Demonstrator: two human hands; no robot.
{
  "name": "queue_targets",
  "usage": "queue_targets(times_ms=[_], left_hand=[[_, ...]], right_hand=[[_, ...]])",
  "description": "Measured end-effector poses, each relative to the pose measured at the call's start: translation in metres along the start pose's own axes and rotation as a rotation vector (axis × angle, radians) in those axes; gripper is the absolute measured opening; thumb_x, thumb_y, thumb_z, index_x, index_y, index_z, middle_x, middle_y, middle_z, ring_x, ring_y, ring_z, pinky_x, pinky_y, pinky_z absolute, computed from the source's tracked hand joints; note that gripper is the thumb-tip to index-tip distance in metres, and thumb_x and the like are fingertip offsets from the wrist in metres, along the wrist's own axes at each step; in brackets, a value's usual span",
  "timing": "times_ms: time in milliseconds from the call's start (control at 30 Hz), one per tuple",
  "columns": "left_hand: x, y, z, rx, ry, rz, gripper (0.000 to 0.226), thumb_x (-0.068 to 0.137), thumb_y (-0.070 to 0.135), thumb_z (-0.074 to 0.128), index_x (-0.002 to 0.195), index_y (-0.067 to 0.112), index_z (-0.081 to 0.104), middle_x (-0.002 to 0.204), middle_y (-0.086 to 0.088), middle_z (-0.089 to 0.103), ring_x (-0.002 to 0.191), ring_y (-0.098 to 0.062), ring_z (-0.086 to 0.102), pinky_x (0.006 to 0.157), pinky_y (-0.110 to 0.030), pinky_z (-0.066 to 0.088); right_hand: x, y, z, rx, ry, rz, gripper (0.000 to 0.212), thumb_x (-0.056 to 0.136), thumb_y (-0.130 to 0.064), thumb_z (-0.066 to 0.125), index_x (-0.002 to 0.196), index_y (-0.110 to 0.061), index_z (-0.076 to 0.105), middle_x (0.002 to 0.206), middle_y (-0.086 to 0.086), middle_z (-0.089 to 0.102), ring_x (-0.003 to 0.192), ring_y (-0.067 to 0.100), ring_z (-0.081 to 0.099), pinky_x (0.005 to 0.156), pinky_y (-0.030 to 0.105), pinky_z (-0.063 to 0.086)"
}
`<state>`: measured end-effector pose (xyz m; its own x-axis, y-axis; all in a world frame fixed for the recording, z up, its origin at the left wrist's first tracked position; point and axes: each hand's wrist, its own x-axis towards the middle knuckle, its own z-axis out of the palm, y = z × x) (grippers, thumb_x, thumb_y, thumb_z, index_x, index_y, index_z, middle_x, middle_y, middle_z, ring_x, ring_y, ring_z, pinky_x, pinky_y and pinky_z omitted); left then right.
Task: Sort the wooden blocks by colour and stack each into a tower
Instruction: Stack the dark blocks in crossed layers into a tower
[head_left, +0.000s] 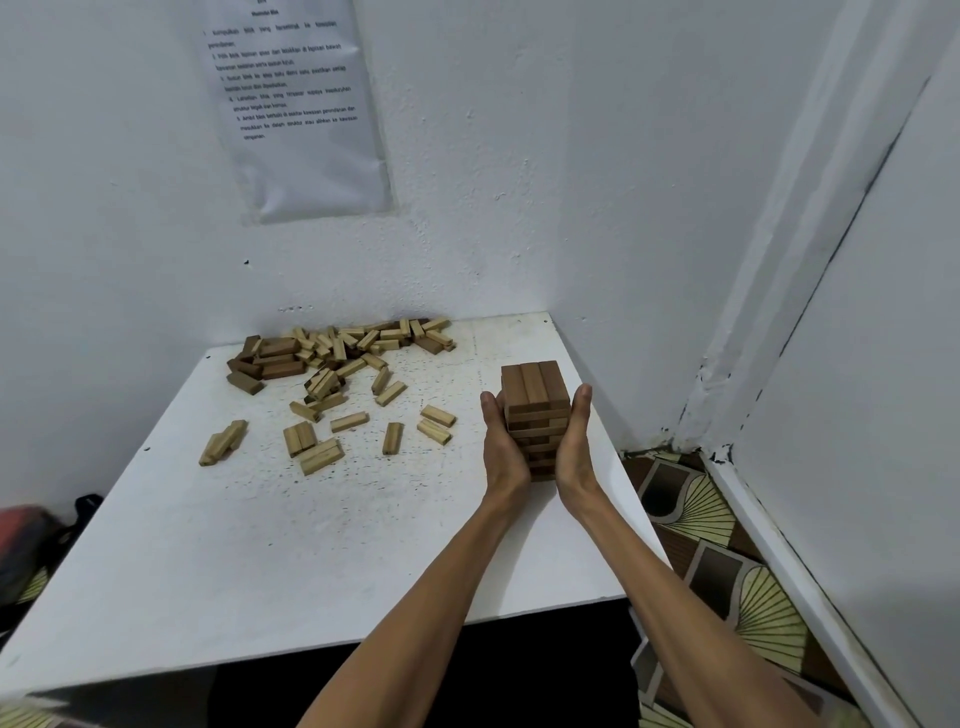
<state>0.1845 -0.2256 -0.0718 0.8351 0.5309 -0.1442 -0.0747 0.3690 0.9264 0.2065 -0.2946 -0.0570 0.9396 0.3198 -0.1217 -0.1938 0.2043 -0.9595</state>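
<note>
A tower of dark brown wooden blocks (535, 400) stands on the white table (270, 561) near its right edge, several layers high. My left hand (501, 452) presses flat against its left side with straight fingers. My right hand (574, 447) presses flat against its right side the same way. Light tan blocks (319, 457) lie scattered over the middle of the table. A mixed heap of tan and dark blocks (332, 353) sits at the back, with a group of dark blocks (270, 364) at its left end.
White walls close in the table at the back and right. A printed paper sheet (296, 109) hangs on the back wall. Patterned floor (727, 561) shows to the right of the table. A dark bag (26, 551) lies at the far left.
</note>
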Motion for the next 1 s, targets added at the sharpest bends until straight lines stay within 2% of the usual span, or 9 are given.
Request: queue_targets(times_ms=[67, 200, 367, 500, 567, 633, 733, 900, 1000], left_hand=[[-0.001, 0.000, 0.001, -0.006, 0.012, -0.001, 0.072, 0.105, 0.066, 0.016, 0.126, 0.025, 0.071, 0.111, 0.000, 0.078, 0.107, -0.014, 0.074, 0.087, -0.028, 0.056], [-0.002, -0.001, 0.002, 0.002, 0.025, -0.002, 0.074, 0.104, 0.068, 0.017, 0.126, 0.023, 0.072, 0.111, 0.001, 0.079, 0.109, -0.015, 0.073, 0.092, -0.030, 0.055], [-0.005, 0.002, 0.004, -0.011, 0.041, 0.030, 0.069, 0.106, 0.063, 0.016, 0.123, 0.025, 0.072, 0.107, 0.002, 0.079, 0.104, -0.012, 0.074, 0.093, -0.030, 0.057], [-0.009, 0.007, 0.003, -0.019, 0.002, 0.085, 0.072, 0.101, 0.069, 0.020, 0.133, 0.023, 0.066, 0.122, -0.005, 0.075, 0.114, -0.018, 0.071, 0.097, -0.032, 0.057], [-0.009, 0.007, -0.002, 0.027, 0.009, 0.111, 0.080, 0.094, 0.082, 0.023, 0.140, 0.028, 0.059, 0.133, 0.000, 0.070, 0.124, -0.015, 0.066, 0.108, -0.037, 0.051], [-0.010, 0.008, -0.009, 0.077, 0.047, 0.119, 0.083, 0.089, 0.088, 0.024, 0.146, 0.035, 0.052, 0.148, 0.010, 0.058, 0.138, -0.007, 0.052, 0.121, -0.039, 0.036], [-0.009, 0.017, -0.021, 0.157, 0.083, 0.134, 0.082, 0.090, 0.077, 0.024, 0.155, 0.030, 0.043, 0.159, 0.010, 0.045, 0.148, -0.008, 0.037, 0.127, -0.039, 0.021], [-0.004, 0.039, -0.044, 0.315, 0.016, 0.173, 0.078, 0.092, 0.072, 0.033, 0.155, 0.027, 0.045, 0.160, 0.009, 0.045, 0.148, -0.009, 0.039, 0.127, -0.046, 0.024], [-0.001, 0.058, -0.052, 0.438, -0.054, 0.215, 0.087, 0.085, 0.077, 0.037, 0.155, 0.025, 0.045, 0.159, 0.009, 0.045, 0.146, -0.011, 0.041, 0.125, -0.045, 0.027]], right_hand=[[0.001, 0.001, 0.000, 0.003, 0.007, 0.005, 0.077, 0.082, -0.082, 0.019, 0.103, -0.034, 0.076, 0.097, -0.006, 0.080, 0.096, 0.010, 0.074, 0.081, 0.025, 0.056], [0.002, 0.004, 0.000, 0.006, 0.010, -0.005, 0.082, 0.081, -0.086, 0.022, 0.115, -0.032, 0.073, 0.112, -0.002, 0.077, 0.113, 0.015, 0.070, 0.102, 0.034, 0.053], [0.001, 0.001, 0.000, 0.001, 0.015, 0.005, 0.077, 0.081, -0.084, 0.022, 0.105, -0.034, 0.075, 0.102, -0.006, 0.079, 0.102, 0.009, 0.073, 0.096, 0.032, 0.055], [-0.001, -0.002, -0.003, -0.002, -0.027, -0.005, 0.088, 0.083, -0.088, 0.022, 0.114, -0.026, 0.076, 0.107, 0.001, 0.079, 0.104, 0.013, 0.074, 0.090, 0.033, 0.056], [-0.002, -0.005, -0.008, -0.047, -0.039, -0.027, 0.096, 0.084, -0.093, 0.022, 0.129, -0.023, 0.070, 0.120, 0.005, 0.075, 0.117, 0.021, 0.069, 0.101, 0.043, 0.054], [0.001, -0.003, -0.017, -0.077, -0.025, -0.044, 0.095, 0.084, -0.094, 0.023, 0.141, -0.028, 0.061, 0.137, 0.001, 0.067, 0.133, 0.018, 0.059, 0.115, 0.049, 0.042], [0.001, -0.014, -0.027, -0.122, 0.009, -0.069, 0.085, 0.090, -0.083, 0.025, 0.149, -0.029, 0.053, 0.148, -0.011, 0.057, 0.140, 0.004, 0.048, 0.125, 0.044, 0.027], [0.000, -0.032, -0.042, -0.307, -0.019, -0.170, 0.072, 0.093, -0.073, 0.034, 0.149, -0.032, 0.051, 0.147, -0.014, 0.057, 0.138, 0.003, 0.049, 0.122, 0.044, 0.032], [0.002, -0.047, -0.048, -0.420, -0.024, -0.248, 0.068, 0.092, -0.073, 0.044, 0.147, -0.034, 0.052, 0.147, -0.013, 0.057, 0.137, 0.005, 0.049, 0.120, 0.042, 0.036]])
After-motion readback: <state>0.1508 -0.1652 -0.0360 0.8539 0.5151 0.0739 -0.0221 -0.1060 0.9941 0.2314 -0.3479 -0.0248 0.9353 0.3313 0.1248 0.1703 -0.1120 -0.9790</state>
